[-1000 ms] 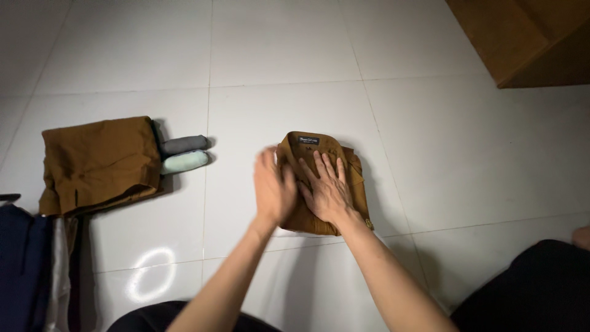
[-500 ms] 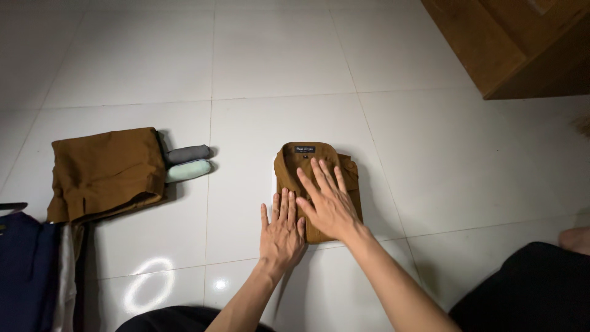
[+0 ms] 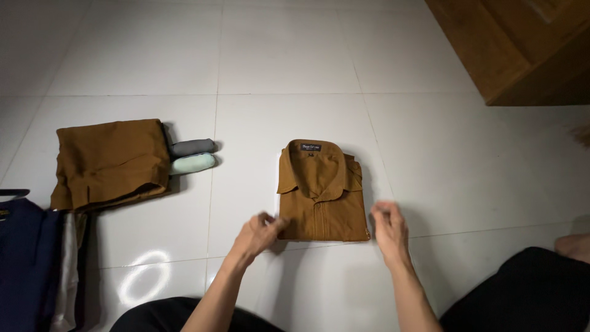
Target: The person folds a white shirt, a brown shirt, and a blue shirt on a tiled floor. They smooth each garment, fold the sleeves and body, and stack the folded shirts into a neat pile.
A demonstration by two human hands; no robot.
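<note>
Left hand (image 3: 257,235) pinches the near left corner of the folded brown shirt (image 3: 319,195), fingers closed on the cloth; right hand (image 3: 388,226), fingers curled, sits at the near right corner, grip unclear. The shirt lies between them on the tiled floor (image 3: 276,55), long axis running away, collar far, with a small dark label (image 3: 310,147) inside it

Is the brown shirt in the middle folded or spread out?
Folded. The shirt lies on the floor as a compact rectangle, collar on top, sleeves tucked out of sight.
</note>
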